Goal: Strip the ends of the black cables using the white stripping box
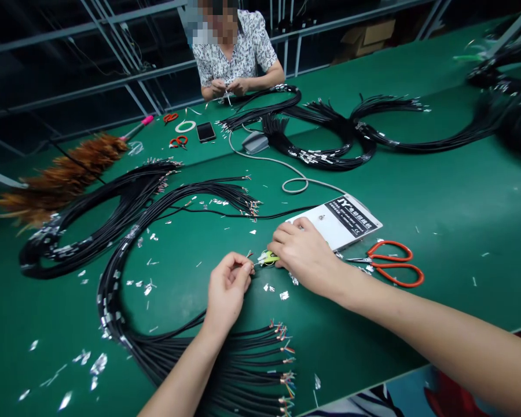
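Observation:
My left hand (pixel 228 285) is closed in a pinch on the end of a black cable, with thin coloured wires showing above the fingertips. Close on its right, my right hand (pixel 298 250) is wrapped round a small yellow-green tool (pixel 269 258), whose tip points at the wires. Behind my right hand lies a white box with a black label (pixel 349 217). Orange-handled scissors (pixel 393 263) rest just right of the box. A bundle of black cables (pixel 117 278) curves round my left hand, its stripped ends (pixel 286 350) fanned out below my hands.
Scraps of foil (pixel 99 364) litter the green table (pixel 460 231). More cable coils (pixel 69 249) lie at the left and across the back. A brown feather duster (pixel 78 168), a phone (pixel 205 132) and a tape roll (pixel 185 126) sit back left. Across the table sits a person (pixel 238 55).

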`<state>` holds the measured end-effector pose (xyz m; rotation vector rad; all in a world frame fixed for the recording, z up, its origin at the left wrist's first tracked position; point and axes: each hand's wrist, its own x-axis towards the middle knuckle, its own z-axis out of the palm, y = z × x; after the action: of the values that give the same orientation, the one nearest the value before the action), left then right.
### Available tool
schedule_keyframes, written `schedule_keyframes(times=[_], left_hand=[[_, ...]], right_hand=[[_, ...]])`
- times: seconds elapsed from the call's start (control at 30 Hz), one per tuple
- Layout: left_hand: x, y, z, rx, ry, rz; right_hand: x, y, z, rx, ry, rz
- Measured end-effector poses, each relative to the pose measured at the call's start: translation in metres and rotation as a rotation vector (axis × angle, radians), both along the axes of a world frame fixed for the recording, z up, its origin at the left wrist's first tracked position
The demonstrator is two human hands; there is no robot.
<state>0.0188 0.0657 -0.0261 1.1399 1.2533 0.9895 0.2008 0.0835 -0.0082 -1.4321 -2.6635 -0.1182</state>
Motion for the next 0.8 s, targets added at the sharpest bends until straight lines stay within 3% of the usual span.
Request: schedule_keyframes(times=[0.17,0.57,0.7,0.8], left_hand=[[0.004,0.001,-0.007,0.013,0.01,0.027],[0.007,0.004,-0.009,0.028,0.081,0.008],[0.007,0.002,-0.012,0.05,0.134,0.022],[0.005,0.001,-0.014,0.065,0.164,0.032]], right_hand=[[-0.001,-0.001,-0.006,0.074,0.032,0.019],[-0.002,-0.008,-0.003,0.062,0.042,-0.025],[0.01,-0.019,0.002,0.116,0.18,-0.014],[0.031,-0.036,0.003,0.239,0.39,-0.08]])
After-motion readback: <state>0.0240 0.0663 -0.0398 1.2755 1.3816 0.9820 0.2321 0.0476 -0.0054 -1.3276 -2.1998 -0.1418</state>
